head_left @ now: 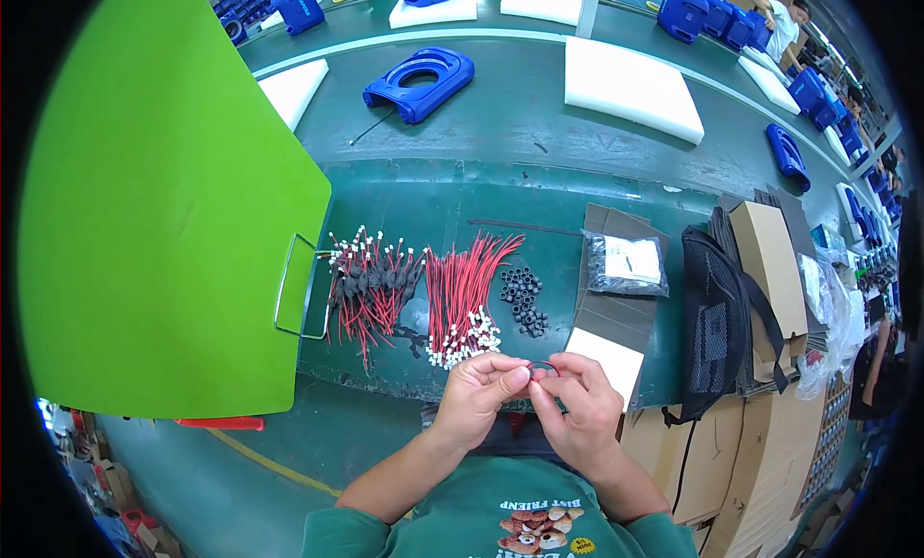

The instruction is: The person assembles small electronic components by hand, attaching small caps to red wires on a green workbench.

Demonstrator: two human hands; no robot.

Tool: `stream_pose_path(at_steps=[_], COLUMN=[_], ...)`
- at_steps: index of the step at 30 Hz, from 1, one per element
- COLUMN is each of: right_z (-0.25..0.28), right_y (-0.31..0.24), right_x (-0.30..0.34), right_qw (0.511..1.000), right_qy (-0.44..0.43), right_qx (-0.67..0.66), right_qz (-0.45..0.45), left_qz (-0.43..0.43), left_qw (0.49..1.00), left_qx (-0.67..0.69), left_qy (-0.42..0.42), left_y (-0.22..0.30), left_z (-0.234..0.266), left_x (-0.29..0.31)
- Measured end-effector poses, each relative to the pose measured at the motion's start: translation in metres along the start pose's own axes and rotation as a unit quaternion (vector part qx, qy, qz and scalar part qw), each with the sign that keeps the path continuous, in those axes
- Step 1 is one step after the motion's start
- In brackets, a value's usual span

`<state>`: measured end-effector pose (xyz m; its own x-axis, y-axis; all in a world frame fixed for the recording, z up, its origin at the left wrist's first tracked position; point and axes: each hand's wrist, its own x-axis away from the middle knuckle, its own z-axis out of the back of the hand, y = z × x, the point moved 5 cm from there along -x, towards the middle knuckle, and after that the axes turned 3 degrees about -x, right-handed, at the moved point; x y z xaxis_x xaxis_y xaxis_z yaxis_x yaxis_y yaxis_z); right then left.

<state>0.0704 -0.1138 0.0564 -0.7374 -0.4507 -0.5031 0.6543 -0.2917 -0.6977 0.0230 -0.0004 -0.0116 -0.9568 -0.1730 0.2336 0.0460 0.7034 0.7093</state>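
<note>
Pinching a thin wire loop (pixel 549 364) over the near edge of the counter (pixel 404 198), the left hand (pixel 479 394) and right hand (pixel 583 404) are using fingertips only, I'm guessing for its slenderness; red wires (pixel 460 293) and black collars (pixel 529 319) are lying sorted, seemingly for easy reach.

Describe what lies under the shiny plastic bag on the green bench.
Dark sheets stick out from under the bag, overlapping on the green bench. What the bag directly covers cannot be seen.
</note>
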Motion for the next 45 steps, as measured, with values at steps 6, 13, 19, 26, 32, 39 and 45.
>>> stream_pose_path(at_steps=[6,13,19,26,32,39,45], right_z=[0.001,0.002,0.001,0.003,-0.001,-0.004,-0.009], right_y=[-0.005,-0.002,-0.002,-0.007,-0.004,-0.006,-0.001], right_x=[0.001,0.003,-0.001,-0.001,0.002,0.004,0.012], right_qw=[0.999,0.999,0.996,0.992,0.993,0.994,0.997], right_qy=[-0.007,-0.009,-0.040,-0.047,-0.014,-0.011,-0.018], right_qx=[0.014,0.021,-0.007,-0.019,0.006,0.027,0.002], right_qz=[0.044,0.030,0.084,0.116,0.121,0.104,0.068], left_qz=[0.039,0.030,0.037,0.058,0.055,0.038,0.046], left_qw=[0.998,1.000,0.999,0.998,0.997,0.995,0.992], left_qx=[0.048,0.006,0.025,0.003,-0.046,-0.096,-0.118], left_qy=[0.015,0.007,-0.001,-0.009,-0.009,-0.011,-0.017], left_y=[-0.002,-0.005,-0.001,0.000,0.005,0.004,0.006], left_z=[0.006,0.008,0.009,0.013,0.007,0.011,0.012], left_x=[0.000,0.004,0.002,0.003,0.003,0.003,0.002])
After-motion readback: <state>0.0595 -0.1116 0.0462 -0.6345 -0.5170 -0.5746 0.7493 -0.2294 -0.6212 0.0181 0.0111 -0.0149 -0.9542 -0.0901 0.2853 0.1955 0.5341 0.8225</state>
